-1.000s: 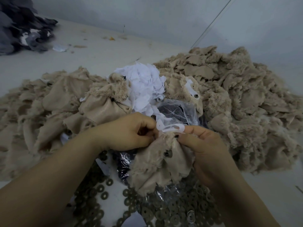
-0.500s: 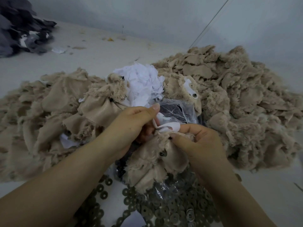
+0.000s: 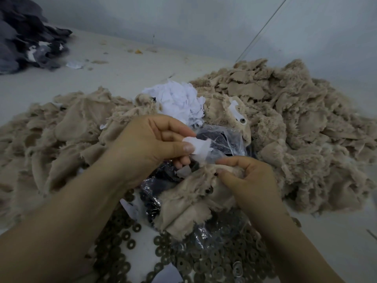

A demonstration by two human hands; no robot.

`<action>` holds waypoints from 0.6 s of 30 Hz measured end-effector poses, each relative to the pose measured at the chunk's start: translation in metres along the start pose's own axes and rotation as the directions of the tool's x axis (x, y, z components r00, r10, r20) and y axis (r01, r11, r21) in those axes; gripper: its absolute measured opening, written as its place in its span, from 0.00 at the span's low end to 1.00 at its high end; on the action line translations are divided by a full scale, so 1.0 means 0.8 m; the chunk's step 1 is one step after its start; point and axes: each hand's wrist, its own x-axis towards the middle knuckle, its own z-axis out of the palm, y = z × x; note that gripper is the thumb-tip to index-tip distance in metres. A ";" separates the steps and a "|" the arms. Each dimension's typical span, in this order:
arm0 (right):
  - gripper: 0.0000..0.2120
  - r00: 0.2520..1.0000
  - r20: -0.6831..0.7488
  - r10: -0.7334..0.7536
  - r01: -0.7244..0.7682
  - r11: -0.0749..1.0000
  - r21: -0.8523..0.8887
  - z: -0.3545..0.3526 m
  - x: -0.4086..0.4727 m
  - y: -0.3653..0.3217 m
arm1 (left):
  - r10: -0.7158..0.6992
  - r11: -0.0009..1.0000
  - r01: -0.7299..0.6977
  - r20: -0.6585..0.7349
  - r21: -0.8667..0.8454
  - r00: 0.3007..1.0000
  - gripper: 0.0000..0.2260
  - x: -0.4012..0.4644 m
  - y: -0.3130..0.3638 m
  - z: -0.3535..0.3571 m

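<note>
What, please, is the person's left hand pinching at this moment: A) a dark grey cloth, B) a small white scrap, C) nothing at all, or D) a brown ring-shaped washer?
B: the left hand pinches the small white scrap between thumb and fingers, while the right hand grips the beige plush piece.

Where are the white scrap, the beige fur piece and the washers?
white scrap (image 3: pixel 201 147): head view, its middle.
beige fur piece (image 3: pixel 187 203): head view, its lower flap.
washers (image 3: pixel 206 262): head view, middle of the pile.
</note>
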 end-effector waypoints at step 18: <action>0.12 0.994 0.021 -0.103 0.100 0.991 0.093 0.003 -0.013 -0.017 | -0.020 0.873 0.079 -0.127 0.481 0.992 0.05 -0.019 -0.023 0.058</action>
